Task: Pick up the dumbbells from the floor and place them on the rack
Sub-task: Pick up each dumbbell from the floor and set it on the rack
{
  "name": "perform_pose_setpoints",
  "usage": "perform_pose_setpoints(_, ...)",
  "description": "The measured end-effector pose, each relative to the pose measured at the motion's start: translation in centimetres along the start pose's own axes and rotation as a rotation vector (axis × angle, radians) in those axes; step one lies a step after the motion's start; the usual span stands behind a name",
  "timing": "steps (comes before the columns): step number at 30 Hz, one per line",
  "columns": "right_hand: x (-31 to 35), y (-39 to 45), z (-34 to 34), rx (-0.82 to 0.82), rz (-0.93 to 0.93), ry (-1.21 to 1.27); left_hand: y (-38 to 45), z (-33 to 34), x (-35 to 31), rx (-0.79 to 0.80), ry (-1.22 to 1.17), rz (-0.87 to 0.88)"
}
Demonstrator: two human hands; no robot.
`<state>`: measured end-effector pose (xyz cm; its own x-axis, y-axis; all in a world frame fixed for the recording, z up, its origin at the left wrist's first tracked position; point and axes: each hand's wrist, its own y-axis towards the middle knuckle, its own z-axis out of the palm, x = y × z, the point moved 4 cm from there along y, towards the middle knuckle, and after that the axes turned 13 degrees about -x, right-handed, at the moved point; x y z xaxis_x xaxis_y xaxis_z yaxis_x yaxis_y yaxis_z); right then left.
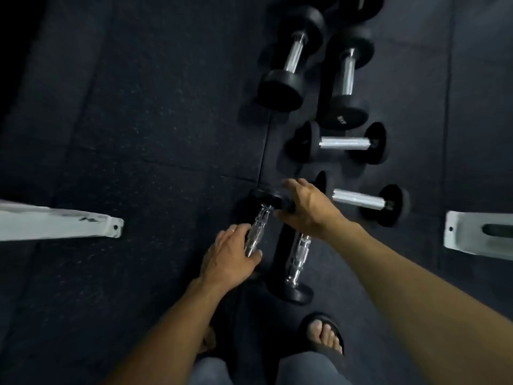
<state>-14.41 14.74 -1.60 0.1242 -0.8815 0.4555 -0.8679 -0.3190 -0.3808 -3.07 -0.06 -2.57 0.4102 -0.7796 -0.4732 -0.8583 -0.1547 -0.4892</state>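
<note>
Two dumbbells with black heads and chrome handles lie side by side on the dark floor just in front of me. My left hand (230, 254) grips the knurled handle of the left dumbbell (256, 229), whose far head (263, 194) shows above my fingers. My right hand (308, 207) curls over the far head of the right dumbbell (299, 254); that head is mostly hidden under my palm. Its near head (294, 293) rests on the floor.
Several more dumbbells lie further out: one (361, 201) right of my right hand, another (345, 143) beyond it, two larger ones (347, 76) (294, 55) at the top. White rack feet jut in at left (69, 222) and right (477, 234). My sandalled foot (324, 334) stands below.
</note>
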Motion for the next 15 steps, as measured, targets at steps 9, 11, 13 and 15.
perform_pose_setpoints(9, -2.7, 4.4, 6.5, -0.009, -0.028, 0.079, 3.7, 6.5, 3.7, 0.047, -0.055, -0.191)
perform_pose_setpoints(11, -2.9, 4.6, 6.6, -0.051, -0.038, 0.099, 4.1, 6.5, 3.7, 0.036, -0.064, -0.221)
perform_pose_setpoints(13, -3.0, 4.5, 6.5, -0.069, -0.032, 0.121, 4.2, 6.4, 3.6, 0.031, -0.09, -0.233)
perform_pose_setpoints(15, -2.8, 4.2, 5.8, -0.105, -0.026, 0.15, 3.8, 5.9, 3.2, 0.017, -0.103, -0.237)
